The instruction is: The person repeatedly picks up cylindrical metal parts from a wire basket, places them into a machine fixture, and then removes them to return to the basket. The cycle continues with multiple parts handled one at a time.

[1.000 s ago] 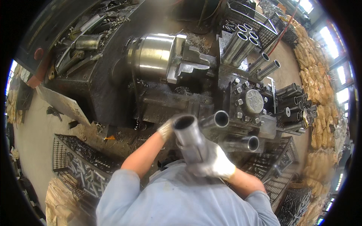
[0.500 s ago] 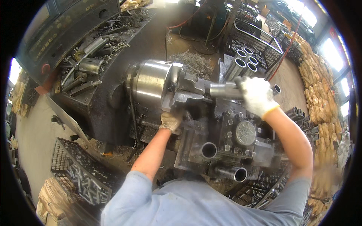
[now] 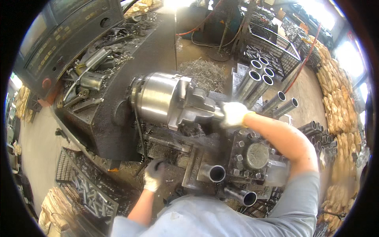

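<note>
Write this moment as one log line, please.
right hand: holds metal tube at round clamp | left hand: gloved, off tube

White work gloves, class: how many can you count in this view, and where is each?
2: one on the left hand, lower in view than the metal chuck; one on the right hand, just right of the chuck's jaws.

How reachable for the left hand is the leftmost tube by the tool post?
Probably yes: nothing visible stands between the left hand and that tube, whose open end is uncovered.
</note>
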The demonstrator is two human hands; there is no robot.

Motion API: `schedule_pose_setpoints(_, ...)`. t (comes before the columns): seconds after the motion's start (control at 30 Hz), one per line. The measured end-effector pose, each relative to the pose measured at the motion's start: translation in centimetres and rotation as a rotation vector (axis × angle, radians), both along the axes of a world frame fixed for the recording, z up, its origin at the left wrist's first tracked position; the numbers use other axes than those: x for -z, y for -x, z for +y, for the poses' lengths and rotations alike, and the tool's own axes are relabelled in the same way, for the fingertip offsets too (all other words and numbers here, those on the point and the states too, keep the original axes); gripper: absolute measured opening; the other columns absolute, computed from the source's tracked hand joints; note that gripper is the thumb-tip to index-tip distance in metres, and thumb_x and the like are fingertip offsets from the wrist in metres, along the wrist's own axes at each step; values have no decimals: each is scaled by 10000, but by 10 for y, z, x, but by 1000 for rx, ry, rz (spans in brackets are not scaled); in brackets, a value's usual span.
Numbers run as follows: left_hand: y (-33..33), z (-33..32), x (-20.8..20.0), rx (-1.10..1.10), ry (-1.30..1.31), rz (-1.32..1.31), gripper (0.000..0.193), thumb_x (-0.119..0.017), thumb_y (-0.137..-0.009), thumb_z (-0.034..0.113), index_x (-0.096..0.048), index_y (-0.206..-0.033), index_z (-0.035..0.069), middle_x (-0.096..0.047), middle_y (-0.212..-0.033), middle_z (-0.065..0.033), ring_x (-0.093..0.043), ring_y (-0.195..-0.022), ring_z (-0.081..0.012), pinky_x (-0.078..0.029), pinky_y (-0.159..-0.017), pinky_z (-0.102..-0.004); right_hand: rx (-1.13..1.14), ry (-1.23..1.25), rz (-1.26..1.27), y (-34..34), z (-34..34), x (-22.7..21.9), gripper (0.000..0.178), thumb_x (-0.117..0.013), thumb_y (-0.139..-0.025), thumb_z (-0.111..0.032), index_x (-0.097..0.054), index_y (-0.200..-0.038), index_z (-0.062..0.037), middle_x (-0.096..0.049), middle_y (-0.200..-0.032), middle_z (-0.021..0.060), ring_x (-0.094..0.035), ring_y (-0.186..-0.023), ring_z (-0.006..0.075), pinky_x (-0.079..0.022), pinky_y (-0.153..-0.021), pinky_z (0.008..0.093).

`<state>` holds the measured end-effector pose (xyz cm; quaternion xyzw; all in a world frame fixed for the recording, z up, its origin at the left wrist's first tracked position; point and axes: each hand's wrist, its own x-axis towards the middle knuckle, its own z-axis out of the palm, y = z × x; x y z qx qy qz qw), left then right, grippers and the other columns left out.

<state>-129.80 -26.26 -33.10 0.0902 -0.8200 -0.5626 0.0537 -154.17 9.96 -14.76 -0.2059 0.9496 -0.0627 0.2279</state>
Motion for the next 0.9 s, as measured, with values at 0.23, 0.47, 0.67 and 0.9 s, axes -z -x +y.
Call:
schedule_pose_setpoints(0.23, -40, -123, 45, -968, -974, 28, 400, -523, -1086, 497, -599, -869, 170, -551, -746, -11, -519, -654, -193, -438, -628, -372, 27, -210, -252, 20, 8, -1, 666, -839, -815, -532, -759, -990, 105, -802, -944, 203, -775, -890, 304, -610, -818, 414)
schedule_pose_setpoints(0.47, -62, -208, 11, -758, -1260, -144, 460, -479, -1106, 563, -595, -829, 215, -580, -690, 43, -523, -611, -147, -438, -568, -302, 62, 295, -208, 32, 5, 24, 753, -907, -727, -471, -715, -1270, 14, -802, -1030, 172, -752, -948, 241, -596, -867, 412)
schedule_pose_setpoints(0.67, -62, -242, 43, -646, -750, -187, 278, -566, -1097, 406, -636, -970, 170, -593, -742, 36, -550, -631, -121, -449, -580, -262, 131, 521, -275, 21, 20, 28, 753, -916, -763, -413, -684, -1335, 18, -777, -1018, 121, -676, -876, 168, -578, -785, 348)
schedule_pose_setpoints(0.9, -61, -216, 15, -760, -595, -194, 432, -613, -1070, 429, -666, -1218, 27, -696, -933, -86, -643, -723, -217, -519, -663, -335, 191, 186, 149, -41, 20, -53, 973, -790, -833, -544, -490, -1533, 61, -700, -1357, 299, -692, -1257, 407, -539, -1084, 446)
